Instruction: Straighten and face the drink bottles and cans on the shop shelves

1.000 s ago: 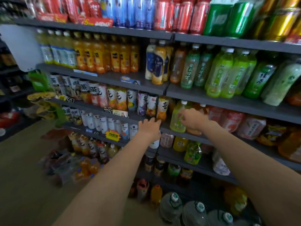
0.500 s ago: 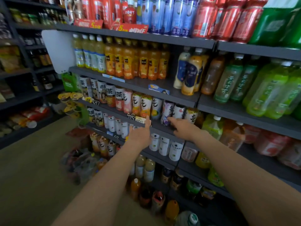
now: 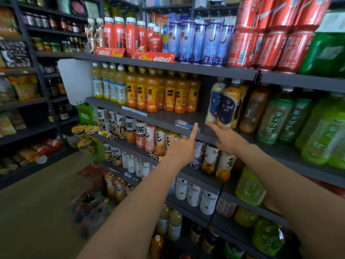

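Observation:
Two cream-and-orange bottles with dark blue labels (image 3: 226,104) stand tilted on the grey second shelf (image 3: 164,116), with a bare gap to their left. My right hand (image 3: 226,138) reaches up just below them, index finger touching or almost touching the left bottle's base, holding nothing. My left hand (image 3: 183,146) is raised at the shelf edge, index finger pointing up beside a blue price tag (image 3: 183,123), also holding nothing. A row of orange juice bottles (image 3: 162,92) stands left of the gap.
Red cans (image 3: 268,34) and blue cans (image 3: 197,42) fill the top shelf. Green tea bottles (image 3: 280,116) stand to the right. Tea bottles (image 3: 141,135) line the shelf below my hands. Another rack of goods (image 3: 28,86) stands across the aisle floor (image 3: 37,212).
Both hands have risen from the third shelf's tea bottles to the second shelf's edge. The view has tilted upward and to the left.

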